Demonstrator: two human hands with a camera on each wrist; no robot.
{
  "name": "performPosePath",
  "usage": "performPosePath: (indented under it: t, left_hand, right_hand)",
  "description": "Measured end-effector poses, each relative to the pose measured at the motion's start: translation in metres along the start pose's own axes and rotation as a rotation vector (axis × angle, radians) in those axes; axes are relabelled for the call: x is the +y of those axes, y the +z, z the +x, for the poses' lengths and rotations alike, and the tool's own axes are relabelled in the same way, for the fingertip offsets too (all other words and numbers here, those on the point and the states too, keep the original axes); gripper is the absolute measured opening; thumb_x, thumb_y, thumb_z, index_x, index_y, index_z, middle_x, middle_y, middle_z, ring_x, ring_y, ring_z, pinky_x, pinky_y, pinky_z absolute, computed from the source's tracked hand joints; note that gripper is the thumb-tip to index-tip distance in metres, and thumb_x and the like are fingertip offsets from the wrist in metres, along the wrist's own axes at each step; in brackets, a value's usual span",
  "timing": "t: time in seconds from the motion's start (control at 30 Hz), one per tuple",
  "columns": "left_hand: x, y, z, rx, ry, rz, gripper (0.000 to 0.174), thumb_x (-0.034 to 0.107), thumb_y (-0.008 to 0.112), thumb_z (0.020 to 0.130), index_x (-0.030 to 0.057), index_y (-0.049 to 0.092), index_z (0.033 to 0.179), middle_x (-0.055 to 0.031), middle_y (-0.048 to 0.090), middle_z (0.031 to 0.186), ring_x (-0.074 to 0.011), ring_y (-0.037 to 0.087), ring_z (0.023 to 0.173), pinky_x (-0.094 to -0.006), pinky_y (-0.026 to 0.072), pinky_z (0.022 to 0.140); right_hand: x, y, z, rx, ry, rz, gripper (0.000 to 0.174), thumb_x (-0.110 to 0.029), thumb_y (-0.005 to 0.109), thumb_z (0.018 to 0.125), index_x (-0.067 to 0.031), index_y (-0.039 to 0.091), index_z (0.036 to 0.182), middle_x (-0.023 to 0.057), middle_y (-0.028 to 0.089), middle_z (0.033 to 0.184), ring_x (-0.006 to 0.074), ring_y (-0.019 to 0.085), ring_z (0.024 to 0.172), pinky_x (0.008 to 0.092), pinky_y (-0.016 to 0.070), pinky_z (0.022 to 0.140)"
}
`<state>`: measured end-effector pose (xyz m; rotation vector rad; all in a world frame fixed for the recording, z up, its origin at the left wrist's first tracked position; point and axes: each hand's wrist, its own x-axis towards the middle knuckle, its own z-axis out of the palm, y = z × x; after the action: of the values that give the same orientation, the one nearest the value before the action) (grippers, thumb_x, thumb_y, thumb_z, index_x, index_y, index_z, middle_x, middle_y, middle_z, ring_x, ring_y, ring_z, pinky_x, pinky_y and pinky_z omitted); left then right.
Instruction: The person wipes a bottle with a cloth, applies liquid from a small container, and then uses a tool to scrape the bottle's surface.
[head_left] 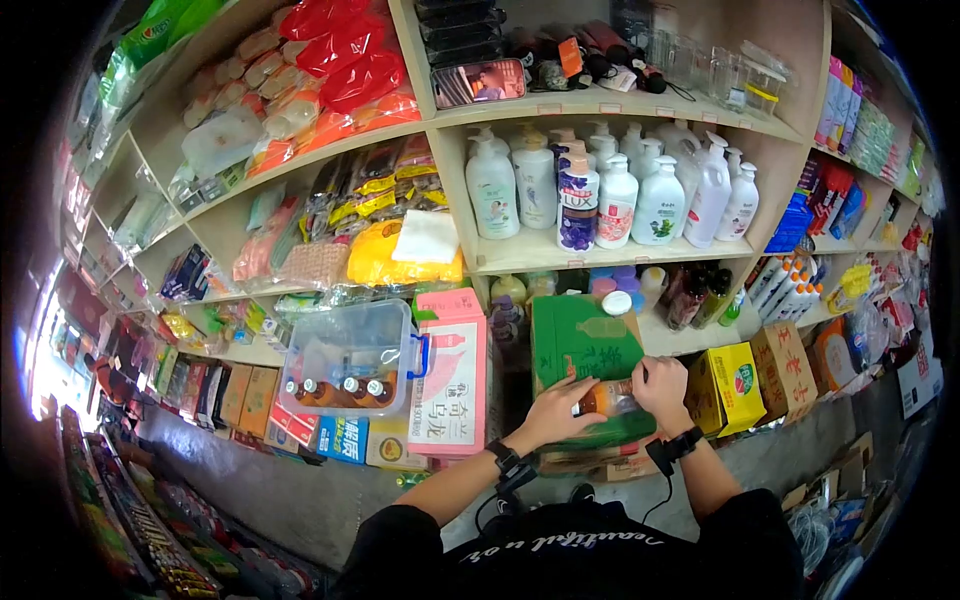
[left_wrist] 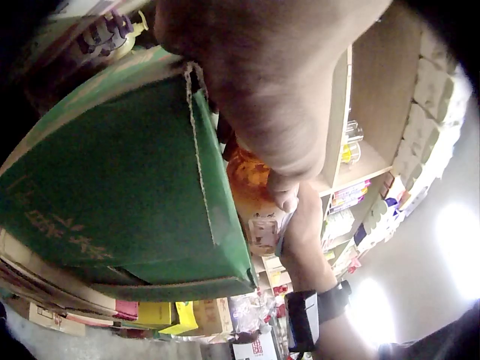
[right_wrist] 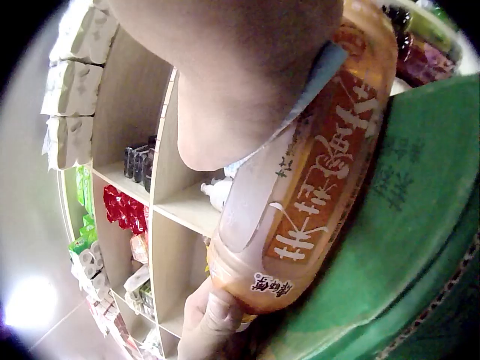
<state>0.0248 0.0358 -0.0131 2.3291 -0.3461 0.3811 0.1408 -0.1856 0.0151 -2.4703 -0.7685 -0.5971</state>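
A bottle of orange-brown drink point(head_left: 612, 396) with a brown label and white characters lies on its side on top of a green cardboard box point(head_left: 560, 345). My left hand point(head_left: 562, 412) grips one end of the bottle, thumb and fingers around it. Over the other end my right hand point(head_left: 660, 386) is curled, holding a thin pale cloth with a bluish edge point(right_wrist: 311, 86) against the bottle's side. Most of that cloth is hidden under the hand. The bottle's label point(right_wrist: 322, 172) shows large in the right wrist view.
Left of the box stand a clear plastic bin point(head_left: 345, 335) with several brown bottles and a pink carton point(head_left: 452, 385). A yellow box point(head_left: 735, 385) is at the right. Shelves behind hold pump bottles point(head_left: 660, 205) and a white cloth point(head_left: 427, 236) on yellow packs.
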Motion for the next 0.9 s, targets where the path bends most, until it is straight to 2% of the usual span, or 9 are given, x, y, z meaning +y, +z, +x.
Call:
performPosePath:
  t: [0.33, 0.57, 0.7, 0.9]
  left_hand:
    - [0.0040, -0.0020, 0.0006, -0.036, -0.013, 0.026, 0.081, 0.056, 0.083, 0.088, 0.0014, 0.064, 0.144, -0.0206, 0.070, 0.139, -0.0442, 0.063, 0.132, -0.0462, 0.0530, 0.111]
    - [0.0047, -0.0030, 0.0006, -0.025, -0.045, 0.049, 0.082, 0.057, 0.085, 0.085, 0.0068, 0.065, 0.146, -0.0208, 0.070, 0.140, -0.0450, 0.064, 0.132, -0.0488, 0.0539, 0.109]
    - [0.0041, -0.0037, 0.0012, -0.032, -0.036, 0.016, 0.079, 0.051, 0.088, 0.085, 0.0085, 0.064, 0.148, -0.0194, 0.068, 0.143, -0.0443, 0.061, 0.137, -0.0480, 0.0534, 0.110]
    - [0.0093, -0.0074, 0.0021, -0.039, -0.064, 0.028, 0.079, 0.050, 0.089, 0.084, 0.0085, 0.065, 0.146, -0.0230, 0.071, 0.136, -0.0442, 0.062, 0.135, -0.0479, 0.0540, 0.108]
  right_hand:
    - [-0.0034, -0.0037, 0.0013, 0.017, 0.000, 0.020, 0.024, -0.020, 0.067, 0.087, -0.0034, 0.067, 0.069, 0.0189, 0.067, 0.067, 0.0388, 0.067, 0.064, 0.0487, 0.0548, 0.067]
    - [-0.0046, -0.0042, 0.0009, 0.041, 0.003, 0.055, 0.026, -0.022, 0.066, 0.086, -0.0035, 0.068, 0.068, 0.0197, 0.069, 0.068, 0.0394, 0.068, 0.064, 0.0498, 0.0563, 0.068]
    - [-0.0033, -0.0034, 0.0011, 0.047, 0.015, 0.058, 0.027, -0.024, 0.066, 0.086, -0.0043, 0.070, 0.068, 0.0207, 0.069, 0.067, 0.0401, 0.069, 0.065, 0.0503, 0.0569, 0.070]
    - [-0.0022, -0.0014, 0.0013, 0.036, 0.005, 0.053, 0.028, -0.024, 0.066, 0.087, -0.0040, 0.070, 0.068, 0.0207, 0.068, 0.066, 0.0392, 0.068, 0.063, 0.0498, 0.0565, 0.069]
